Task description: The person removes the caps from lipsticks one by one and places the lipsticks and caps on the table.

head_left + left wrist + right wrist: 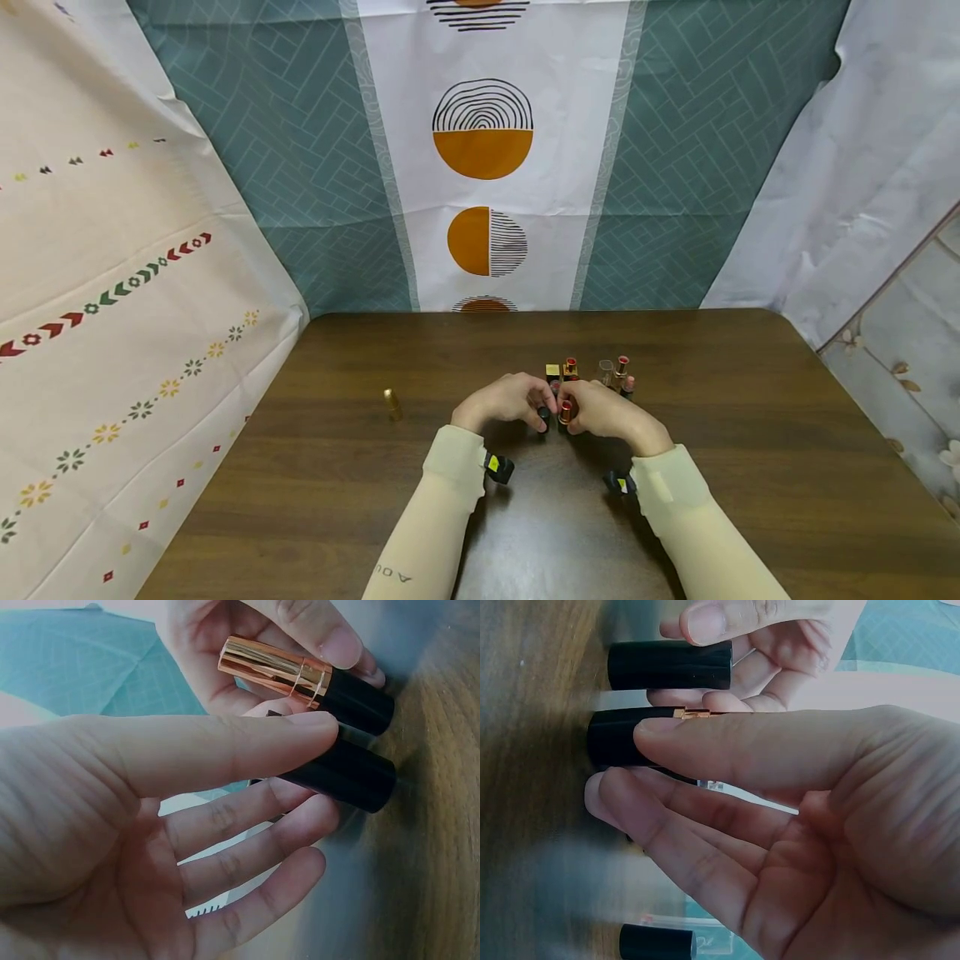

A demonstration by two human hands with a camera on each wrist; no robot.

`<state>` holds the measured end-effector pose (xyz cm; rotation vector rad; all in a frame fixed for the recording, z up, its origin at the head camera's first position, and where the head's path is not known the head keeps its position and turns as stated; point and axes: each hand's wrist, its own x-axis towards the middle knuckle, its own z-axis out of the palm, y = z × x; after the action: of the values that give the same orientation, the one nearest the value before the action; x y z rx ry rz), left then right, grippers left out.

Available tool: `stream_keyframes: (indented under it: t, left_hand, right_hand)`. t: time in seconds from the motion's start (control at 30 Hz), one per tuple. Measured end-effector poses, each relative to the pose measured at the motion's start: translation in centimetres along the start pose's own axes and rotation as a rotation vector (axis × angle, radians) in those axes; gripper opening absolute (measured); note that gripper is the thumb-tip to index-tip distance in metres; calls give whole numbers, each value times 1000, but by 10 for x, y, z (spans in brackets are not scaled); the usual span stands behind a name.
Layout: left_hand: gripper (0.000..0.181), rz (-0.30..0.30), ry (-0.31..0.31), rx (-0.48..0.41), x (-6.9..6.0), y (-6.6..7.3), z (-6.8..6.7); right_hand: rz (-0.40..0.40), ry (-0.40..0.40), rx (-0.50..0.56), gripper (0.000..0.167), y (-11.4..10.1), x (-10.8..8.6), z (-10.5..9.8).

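Note:
Near the middle of the table my left hand (512,400) pinches a plain black lipstick cap (356,776) between thumb and fingers. Close beside it, my right hand (606,410) holds a lipstick (274,671) by its black base, thumb on one side and fingers on the other. The upper part of that lipstick is shiny copper-gold, with a reddish top in the head view. Cap and lipstick stand side by side, low over the wooden surface; whether they touch it cannot be told. Fingers partly cover both.
Just beyond the hands stand several more lipsticks, among them a gold-topped one (552,371), a red one (571,365) and a tall gold one (622,365). A clear cap (605,368) is among them. Far to the left stands a gold tube (392,404) on the brown table (300,483).

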<state>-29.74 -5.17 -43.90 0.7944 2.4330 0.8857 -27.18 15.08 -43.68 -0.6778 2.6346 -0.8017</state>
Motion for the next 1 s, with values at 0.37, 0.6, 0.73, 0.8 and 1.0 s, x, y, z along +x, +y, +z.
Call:
stream_keyframes:
  t: [0.37, 0.6, 0.73, 0.8, 1.0]
  left_hand:
    - [26, 18, 3, -92, -10, 0, -10]
    - [35, 12, 82, -134, -32, 1, -32]
    - [32, 7, 135, -123, -40, 0, -40]
    - [31, 9, 148, -117, -43, 1, -43]
    - [26, 11, 160, -126, -47, 1, -45]
  right_hand:
    - [-23, -9, 19, 29, 1, -1, -1]
    - [-11, -17, 73, 41, -8, -11, -13]
    - [-21, 20, 80, 40, -12, -19, -23]
    - [-47, 55, 90, 36, -13, -23, -27]
    - [-135, 152, 191, 32, -18, -26, -32]
